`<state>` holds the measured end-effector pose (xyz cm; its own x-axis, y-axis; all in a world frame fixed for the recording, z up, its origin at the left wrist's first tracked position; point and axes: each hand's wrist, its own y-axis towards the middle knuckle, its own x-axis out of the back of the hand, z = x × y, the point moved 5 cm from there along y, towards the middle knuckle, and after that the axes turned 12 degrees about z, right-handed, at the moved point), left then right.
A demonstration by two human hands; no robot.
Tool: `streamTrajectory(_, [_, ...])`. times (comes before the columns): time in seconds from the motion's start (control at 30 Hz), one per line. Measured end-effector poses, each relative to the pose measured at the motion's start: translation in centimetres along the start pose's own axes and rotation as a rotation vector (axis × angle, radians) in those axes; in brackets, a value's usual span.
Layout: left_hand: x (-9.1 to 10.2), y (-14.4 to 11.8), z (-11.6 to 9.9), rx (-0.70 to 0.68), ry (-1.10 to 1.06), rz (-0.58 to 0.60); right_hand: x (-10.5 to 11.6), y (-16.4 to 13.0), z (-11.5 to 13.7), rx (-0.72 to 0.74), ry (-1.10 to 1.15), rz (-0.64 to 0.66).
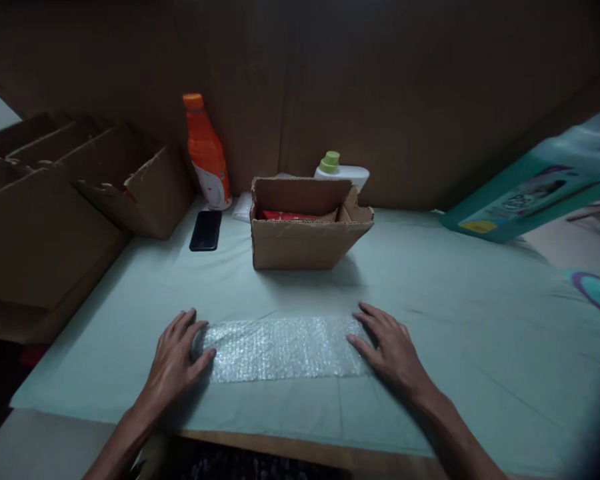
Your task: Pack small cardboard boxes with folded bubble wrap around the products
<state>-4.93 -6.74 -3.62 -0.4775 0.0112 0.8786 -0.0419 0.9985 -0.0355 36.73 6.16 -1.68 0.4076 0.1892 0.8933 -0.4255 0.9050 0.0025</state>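
Observation:
A long strip of clear bubble wrap lies flat across the front of the cloth-covered table. At its left end rests my left hand, fingers apart, thumb and fingertips at the edge of the strip. My right hand is at the other end, its fingers spread and partly over the wrap. Neither hand grasps anything. Just beyond the strip stands an open cardboard box, with something red showing inside it.
Behind the box are an orange bottle and a white bottle with a green cap. A black phone lies near the orange bottle. Cardboard boxes line the left side. A large teal bottle leans at the right on the pale green cloth.

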Motion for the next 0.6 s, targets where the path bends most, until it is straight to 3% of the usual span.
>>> streamTrajectory(0.13, [0.5, -1.0, -1.1, -0.060, 0.066, -0.032, -0.5, -3.0, 3.2, -0.030, 0.140, -0.063])
streamTrajectory(0.3, [3.8, 3.5, -6.7, -0.274, 0.124, -0.052, -1.1, -10.0, 5.8, -0.290, 0.549, -0.050])
streamTrajectory(0.4, [4.4, 8.0, -11.8, -0.373, 0.143, -0.026, -4.1, -14.8, 7.3, -0.392, 0.874, 0.081])
streamTrajectory(0.5, [3.1, 11.8, -16.7, -0.459, 0.139, 0.010, -8.1, -17.3, 9.6, -0.423, 1.130, 0.236])
streamTrajectory(0.6, [1.5, 11.8, -18.0, -0.475, 0.118, 0.022, -10.9, -17.8, 11.7, -0.422, 1.314, 0.295])
